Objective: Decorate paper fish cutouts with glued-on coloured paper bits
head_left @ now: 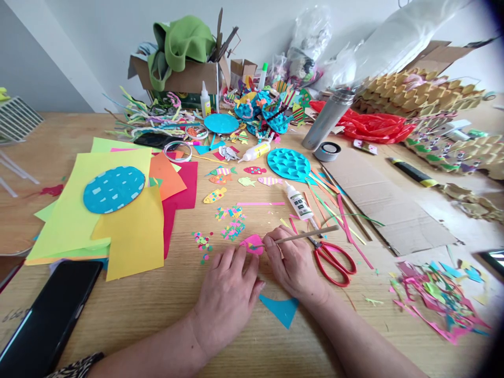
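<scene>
My right hand [293,262] pinches a thin wooden stick [315,232], its tip resting on a pink paper fish [254,243] that carries a small yellow-green piece. Beside it my left hand [230,281] lies flat with fingers extended, the fingertips at the fish's lower edge. Left of the fish are small heaps of coloured paper triangles [232,229] and paper dots [202,240]. Several decorated paper fish, among them a yellow one [214,195], lie farther up. Red-handled scissors [334,262] rest right of my right hand, and a blue paper scrap [280,310] lies below.
Coloured paper sheets [136,236] and a black phone [51,315] are at left. A white glue bottle [298,201] and paper strips lie beyond my right hand. Cardboard [386,205] and paper scraps [437,299] cover the right. A metal thermos [328,118] stands behind.
</scene>
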Motion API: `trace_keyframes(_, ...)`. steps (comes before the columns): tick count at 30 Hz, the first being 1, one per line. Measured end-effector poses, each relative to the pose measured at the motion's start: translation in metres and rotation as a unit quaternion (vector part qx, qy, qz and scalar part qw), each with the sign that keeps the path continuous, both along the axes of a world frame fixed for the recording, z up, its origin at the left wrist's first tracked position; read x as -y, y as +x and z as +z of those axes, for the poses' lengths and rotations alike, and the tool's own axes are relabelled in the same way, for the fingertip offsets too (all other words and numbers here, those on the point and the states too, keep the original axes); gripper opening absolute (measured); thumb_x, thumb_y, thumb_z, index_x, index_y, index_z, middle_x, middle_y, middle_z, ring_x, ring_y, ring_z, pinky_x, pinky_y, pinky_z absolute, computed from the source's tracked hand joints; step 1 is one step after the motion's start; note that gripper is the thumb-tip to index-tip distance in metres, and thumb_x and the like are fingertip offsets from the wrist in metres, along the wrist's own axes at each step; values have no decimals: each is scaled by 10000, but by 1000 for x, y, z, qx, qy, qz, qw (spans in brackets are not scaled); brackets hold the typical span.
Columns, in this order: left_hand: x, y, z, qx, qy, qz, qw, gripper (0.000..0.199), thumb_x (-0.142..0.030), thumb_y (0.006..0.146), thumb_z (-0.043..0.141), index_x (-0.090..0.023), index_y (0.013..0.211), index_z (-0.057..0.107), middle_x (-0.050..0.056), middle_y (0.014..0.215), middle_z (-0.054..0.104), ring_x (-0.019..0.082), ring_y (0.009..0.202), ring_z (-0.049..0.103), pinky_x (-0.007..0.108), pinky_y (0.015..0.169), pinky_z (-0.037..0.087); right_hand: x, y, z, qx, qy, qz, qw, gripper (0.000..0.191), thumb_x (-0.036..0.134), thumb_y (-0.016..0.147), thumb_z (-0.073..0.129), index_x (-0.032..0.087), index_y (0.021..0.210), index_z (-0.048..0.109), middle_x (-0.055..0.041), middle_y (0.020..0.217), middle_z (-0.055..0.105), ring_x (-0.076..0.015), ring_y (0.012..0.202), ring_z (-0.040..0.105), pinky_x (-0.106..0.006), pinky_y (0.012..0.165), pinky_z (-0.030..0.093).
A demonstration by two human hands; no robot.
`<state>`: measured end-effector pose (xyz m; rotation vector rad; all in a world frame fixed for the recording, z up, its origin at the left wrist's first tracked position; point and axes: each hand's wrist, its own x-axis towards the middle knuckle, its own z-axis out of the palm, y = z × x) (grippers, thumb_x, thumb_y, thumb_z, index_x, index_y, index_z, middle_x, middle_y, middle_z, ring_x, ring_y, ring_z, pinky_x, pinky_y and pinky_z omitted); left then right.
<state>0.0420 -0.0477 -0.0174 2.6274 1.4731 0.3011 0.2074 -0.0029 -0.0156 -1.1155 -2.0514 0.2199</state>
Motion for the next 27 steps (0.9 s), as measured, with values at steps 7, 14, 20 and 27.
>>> trace_keyframes(7, 0, 1, 1, 1, -2, 2, 1000, 367, -324, 923, 540, -177, 1259, 544, 118, 1236, 560, 301, 1120, 490, 484, 909, 460, 0, -1, 2, 6, 2, -5, 1000, 194, 101, 940, 429, 202, 784, 483, -20, 670, 549, -153, 620, 491, -293, 580, 371)
trace_keyframes(14, -2, 1, -1, 11, -9, 7, 1000, 386, -325, 923, 538, -161, 1273, 521, 115, 1231, 563, 298, 1118, 486, 479, 936, 451, 0, 0, -2, -6, -14, -7, 1000, 189, 113, 945, 436, 201, 781, 470, -21, 687, 546, -156, 640, 498, -292, 590, 372)
trace_keyframes(20, -3, 0, -2, 26, -20, 12, 999, 377, -318, 924, 534, -157, 1264, 525, 108, 1227, 555, 294, 1115, 470, 487, 958, 442, 1, 1, -4, -13, -16, -12, 1000, 190, 111, 944, 441, 199, 778, 471, -15, 679, 541, -148, 627, 496, -289, 580, 365)
trace_keyframes(27, -2, 1, -1, 23, -25, 15, 999, 374, -322, 924, 535, -175, 1267, 515, 101, 1215, 557, 293, 1113, 469, 491, 952, 442, 1, 1, -2, -10, -9, -22, 1000, 195, 115, 940, 449, 206, 768, 470, -7, 656, 528, -146, 607, 486, -287, 567, 360)
